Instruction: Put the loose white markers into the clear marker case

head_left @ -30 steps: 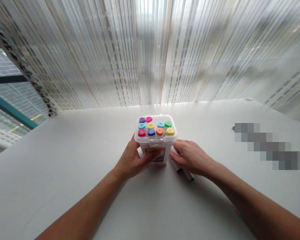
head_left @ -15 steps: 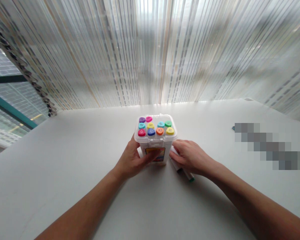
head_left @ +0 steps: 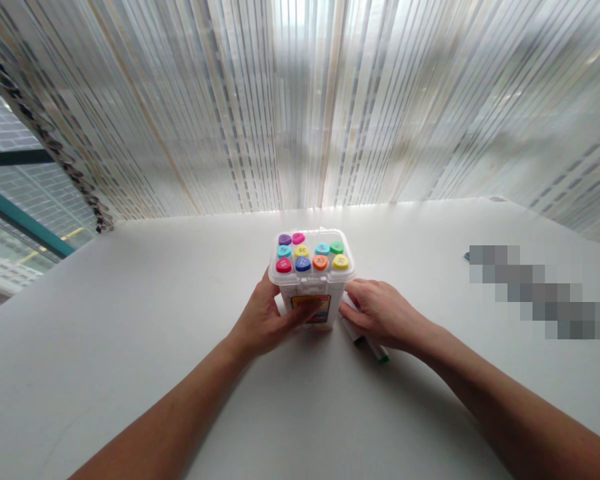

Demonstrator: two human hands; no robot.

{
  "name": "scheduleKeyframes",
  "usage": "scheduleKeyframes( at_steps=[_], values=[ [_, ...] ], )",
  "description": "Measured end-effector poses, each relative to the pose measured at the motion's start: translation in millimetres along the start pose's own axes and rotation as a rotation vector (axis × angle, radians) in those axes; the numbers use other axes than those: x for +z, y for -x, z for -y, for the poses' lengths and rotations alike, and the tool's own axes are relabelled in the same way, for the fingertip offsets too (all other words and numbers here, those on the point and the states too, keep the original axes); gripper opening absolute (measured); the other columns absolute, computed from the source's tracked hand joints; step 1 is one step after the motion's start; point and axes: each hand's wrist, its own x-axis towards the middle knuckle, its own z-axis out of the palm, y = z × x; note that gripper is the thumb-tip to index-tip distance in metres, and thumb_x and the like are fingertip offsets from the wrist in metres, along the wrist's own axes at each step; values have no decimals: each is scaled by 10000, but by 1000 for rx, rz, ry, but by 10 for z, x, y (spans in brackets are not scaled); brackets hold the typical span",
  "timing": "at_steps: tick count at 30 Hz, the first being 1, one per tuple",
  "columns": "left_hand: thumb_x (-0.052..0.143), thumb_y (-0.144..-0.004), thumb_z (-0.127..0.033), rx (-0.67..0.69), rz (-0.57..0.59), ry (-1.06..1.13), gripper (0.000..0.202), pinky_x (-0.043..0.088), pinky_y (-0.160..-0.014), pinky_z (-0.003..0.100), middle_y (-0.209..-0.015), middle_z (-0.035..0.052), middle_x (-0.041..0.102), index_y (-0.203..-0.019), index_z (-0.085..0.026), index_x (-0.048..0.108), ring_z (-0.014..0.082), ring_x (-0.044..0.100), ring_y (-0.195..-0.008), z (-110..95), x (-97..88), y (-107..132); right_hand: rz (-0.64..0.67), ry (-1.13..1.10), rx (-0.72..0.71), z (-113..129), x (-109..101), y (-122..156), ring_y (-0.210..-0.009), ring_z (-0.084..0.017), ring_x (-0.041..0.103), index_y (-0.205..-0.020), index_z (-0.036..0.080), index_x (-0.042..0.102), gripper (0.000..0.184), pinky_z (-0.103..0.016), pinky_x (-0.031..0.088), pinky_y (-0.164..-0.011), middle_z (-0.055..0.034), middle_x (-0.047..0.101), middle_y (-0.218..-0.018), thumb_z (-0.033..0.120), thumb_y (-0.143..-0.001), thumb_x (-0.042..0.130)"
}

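Note:
A clear plastic marker box (head_left: 311, 277) stands upright on the white table, with several colourful numbered marker caps showing through its lid and a yellow and red label on its front. My left hand (head_left: 266, 319) grips the box's left side, its thumb across the front. My right hand (head_left: 383, 315) lies against the box's right side, over a white marker with a green cap (head_left: 363, 339). The marker rests on the table, and its middle is hidden under that hand. I cannot tell whether the fingers grip it.
The white table (head_left: 130, 333) stretches out around the box, its far edge behind it. A striped vertical blind (head_left: 300, 100) hangs beyond the table. A window (head_left: 20, 187) shows at the left. A pixelated patch (head_left: 537, 290) covers part of the table at the right.

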Motion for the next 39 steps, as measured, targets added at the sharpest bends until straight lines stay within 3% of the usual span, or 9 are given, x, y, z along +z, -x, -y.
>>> scheduleKeyframes(
  at_steps=[17, 22, 28, 39],
  values=[
    [683, -752, -446, -10, -3, -1, 384, 419, -981, 449, -1010, 116, 712, -996, -151, 646, 291, 613, -1034, 9, -1, 11, -16, 11, -6, -12, 19, 0, -661, -153, 551, -843, 183, 585, 156, -227, 302, -582, -27, 625, -737, 263, -881, 457],
    [690, -752, -417, -10, -5, -23, 366, 435, -965, 432, -1045, 110, 704, -1007, -160, 640, 268, 635, -975, -4, -10, 10, -16, 18, -3, -10, 14, 3, -654, -156, 552, -825, 184, 589, 167, -230, 300, -574, -26, 621, -715, 270, -881, 458],
    [686, -759, -390, 23, 10, -53, 372, 432, -969, 414, -1054, 117, 700, -1035, -148, 623, 287, 584, -1099, -28, -19, 13, -26, 35, -4, -13, 33, -13, -647, -166, 557, -834, 188, 605, 185, -238, 293, -564, -26, 617, -676, 279, -882, 452],
    [675, -762, -377, 37, 8, -57, 367, 428, -965, 438, -1146, 139, 657, -1042, -146, 620, 305, 573, -1111, -71, -11, -5, -16, 31, -2, -2, 14, -15, -640, -162, 556, -860, 185, 613, 186, -237, 293, -561, -25, 617, -673, 274, -883, 451]
  ],
)
